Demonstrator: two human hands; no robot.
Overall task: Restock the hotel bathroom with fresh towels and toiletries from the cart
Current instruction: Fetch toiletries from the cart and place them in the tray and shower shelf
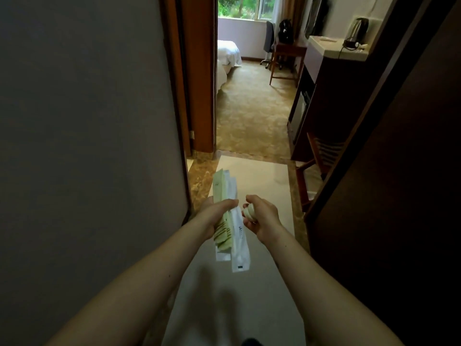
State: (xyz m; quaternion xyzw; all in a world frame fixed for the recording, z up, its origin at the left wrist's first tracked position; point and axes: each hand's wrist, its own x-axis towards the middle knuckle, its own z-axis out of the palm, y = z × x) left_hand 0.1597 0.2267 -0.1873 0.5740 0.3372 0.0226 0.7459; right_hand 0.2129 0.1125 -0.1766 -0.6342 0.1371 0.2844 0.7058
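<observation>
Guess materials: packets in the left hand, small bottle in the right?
Packets: probably thin plastic film or coated paper, slightly glossy; flat, sealed ends. Small bottle: likely matte cream plastic, judging by its round cap; right hand hides the rest.

Narrow entry hall, pretty dim, with a plain grey wall (87, 121) all down the left and a dark brown wooden door (411, 183) on the right. Cream floor tiles (264, 176) with a brown marble border give way to patterned tan carpet (252, 113) further in. Past that there's a white-sheeted bed (228, 52), a small wooden desk (287, 52), and a bright window (239, 7) showing green trees. A steel kettle (355, 29) sits on the dark wooden cabinet (331, 91)
</observation>
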